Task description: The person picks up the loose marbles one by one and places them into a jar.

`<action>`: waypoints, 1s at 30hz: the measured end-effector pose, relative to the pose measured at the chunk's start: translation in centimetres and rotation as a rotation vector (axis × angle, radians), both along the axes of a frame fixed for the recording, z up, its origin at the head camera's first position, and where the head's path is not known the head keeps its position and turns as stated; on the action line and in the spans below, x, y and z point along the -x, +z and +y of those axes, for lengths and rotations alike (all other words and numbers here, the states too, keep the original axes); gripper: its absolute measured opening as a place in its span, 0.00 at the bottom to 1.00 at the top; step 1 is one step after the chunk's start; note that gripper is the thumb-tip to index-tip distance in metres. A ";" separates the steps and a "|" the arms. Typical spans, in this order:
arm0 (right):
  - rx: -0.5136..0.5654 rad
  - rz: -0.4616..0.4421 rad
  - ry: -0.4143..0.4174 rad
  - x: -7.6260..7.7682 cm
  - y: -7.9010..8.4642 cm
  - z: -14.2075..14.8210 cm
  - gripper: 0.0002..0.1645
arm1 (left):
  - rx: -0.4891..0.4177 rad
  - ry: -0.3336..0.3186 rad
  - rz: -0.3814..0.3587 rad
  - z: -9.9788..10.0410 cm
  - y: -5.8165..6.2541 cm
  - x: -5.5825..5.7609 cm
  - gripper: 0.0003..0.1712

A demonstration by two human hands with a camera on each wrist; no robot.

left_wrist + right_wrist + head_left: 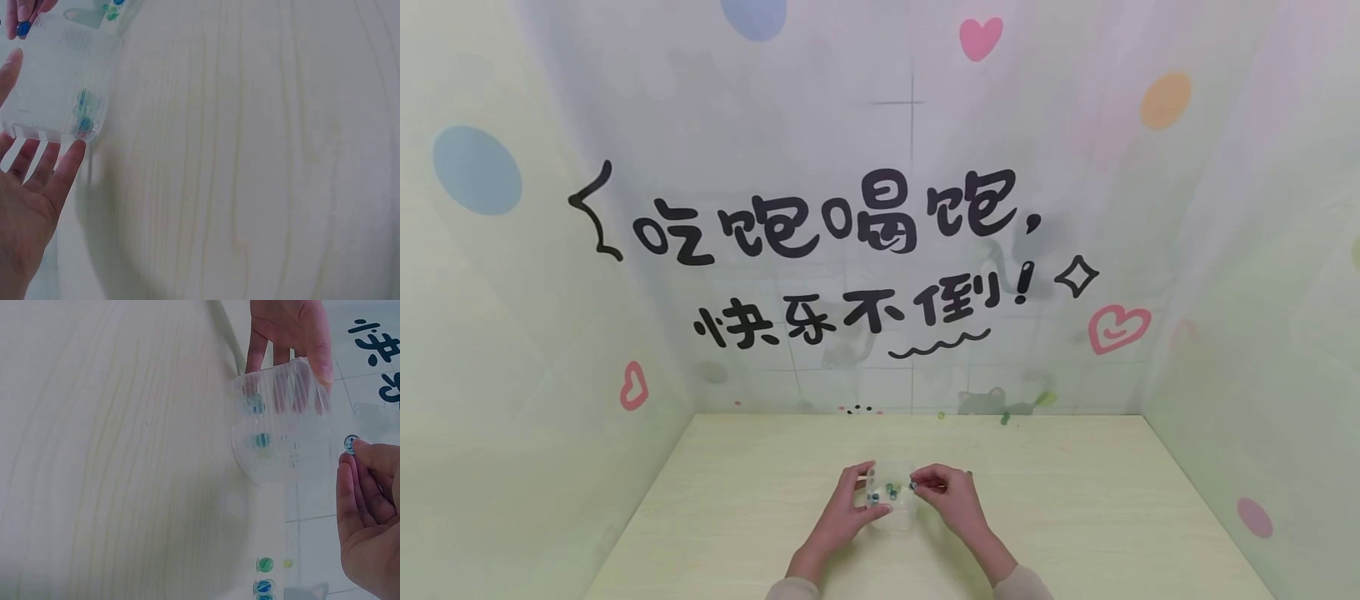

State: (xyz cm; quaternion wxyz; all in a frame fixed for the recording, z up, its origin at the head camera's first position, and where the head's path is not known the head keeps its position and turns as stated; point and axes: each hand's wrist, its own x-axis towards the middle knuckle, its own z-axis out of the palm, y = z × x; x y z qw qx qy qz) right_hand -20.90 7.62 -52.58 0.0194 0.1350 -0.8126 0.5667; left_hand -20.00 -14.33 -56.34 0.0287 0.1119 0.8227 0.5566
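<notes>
My left hand (844, 518) grips a clear plastic box (901, 518) from its left side, thumb at the near edge and fingers behind it. Several green and blue glass marbles (892, 490) lie inside the box, gathered at the bottom in the left wrist view. At the box's right edge, my right hand (955, 498) pinches a blue marble (351, 444) between thumb and fingertips. The right wrist view shows that marble just outside the box wall, level with its upper part.
A few loose marbles (265, 565), green and blue, lie in a row on the pale wood table (737, 492) beyond the box, mostly hidden by the right hand in the head view. A printed fabric backdrop (820, 375) borders the table at the back and sides.
</notes>
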 end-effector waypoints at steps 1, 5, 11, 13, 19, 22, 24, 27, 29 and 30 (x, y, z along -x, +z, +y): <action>0.000 0.000 0.000 0.0 0.0 0.0 0.08 | 0.001 0.000 0.001 0.0 0.0 0.0 0.44; 0.003 -0.001 -0.001 -0.1 0.0 0.0 0.09 | -0.011 -0.005 0.004 0.0 0.0 0.0 0.44; 0.003 0.011 -0.015 -0.3 0.0 0.3 0.10 | 0.003 -0.004 0.024 0.1 0.3 -0.1 0.44; -0.004 0.018 -0.023 -0.3 0.0 0.4 0.09 | 0.005 0.000 0.024 0.1 0.3 -0.2 0.44; 0.012 0.034 -0.052 -0.5 0.2 0.7 0.09 | -0.029 -0.004 0.007 0.1 0.5 -0.3 0.44; 0.023 0.029 -0.061 -0.5 0.3 0.9 0.09 | -0.052 -0.009 -0.004 0.1 0.7 -0.4 0.44; 0.031 0.025 -0.064 -0.6 0.3 1.0 0.09 | -0.062 -0.011 -0.007 0.1 0.7 -0.4 0.45; 0.033 0.018 -0.068 -0.6 0.3 1.2 0.09 | -0.059 -0.010 -0.010 0.1 0.8 -0.5 0.45; 0.035 0.016 -0.068 -0.6 0.3 1.4 0.09 | -0.050 -0.009 -0.008 0.1 0.7 -0.5 0.45; 0.034 0.017 -0.065 -0.6 0.3 1.5 0.09 | -0.045 -0.008 -0.006 0.1 0.7 -0.4 0.45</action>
